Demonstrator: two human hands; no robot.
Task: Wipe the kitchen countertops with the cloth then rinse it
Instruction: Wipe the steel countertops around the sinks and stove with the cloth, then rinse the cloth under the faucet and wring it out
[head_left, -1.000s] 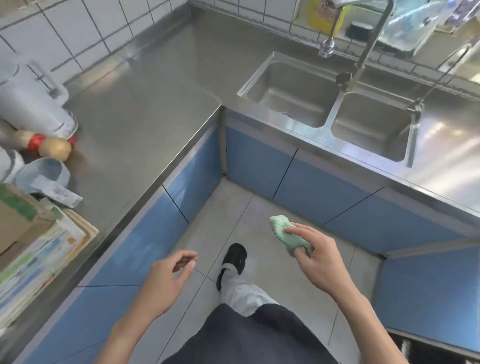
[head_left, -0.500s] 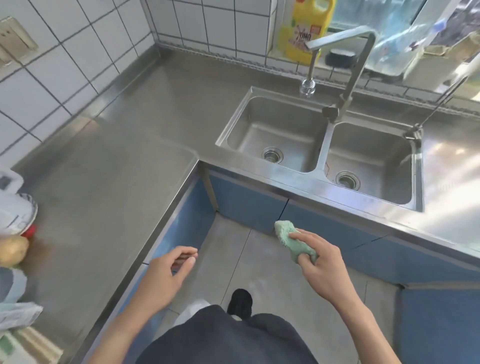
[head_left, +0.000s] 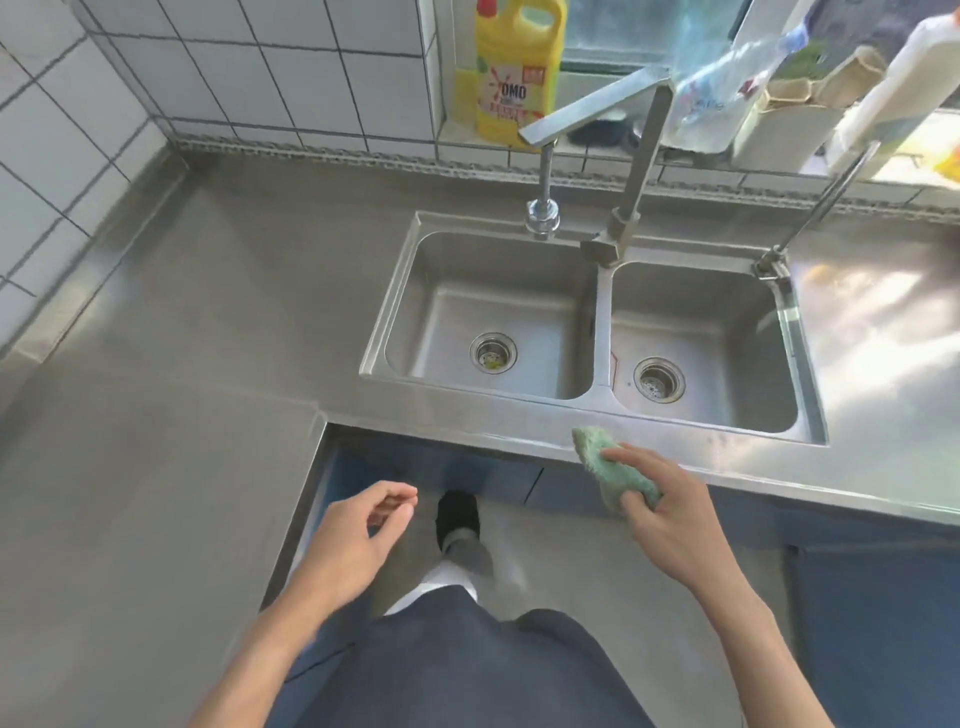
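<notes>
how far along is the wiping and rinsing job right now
Done: cannot tell if any wiping is done; the countertop shows no clear sign. In hand: the right hand grips the green cloth at the counter's front edge before the sink; the left hand holds nothing. Left: rinsing, since no water runs from the faucet and both basins look dry.

My cloth (head_left: 613, 467) is pale mint green, just in front of the grey steel sink (head_left: 597, 410). Behind the sink stands a yellow bottle (head_left: 514, 73) with a red cap and red-and-white label, beside white tiles (head_left: 291, 67) gridded with dark grout.
</notes>
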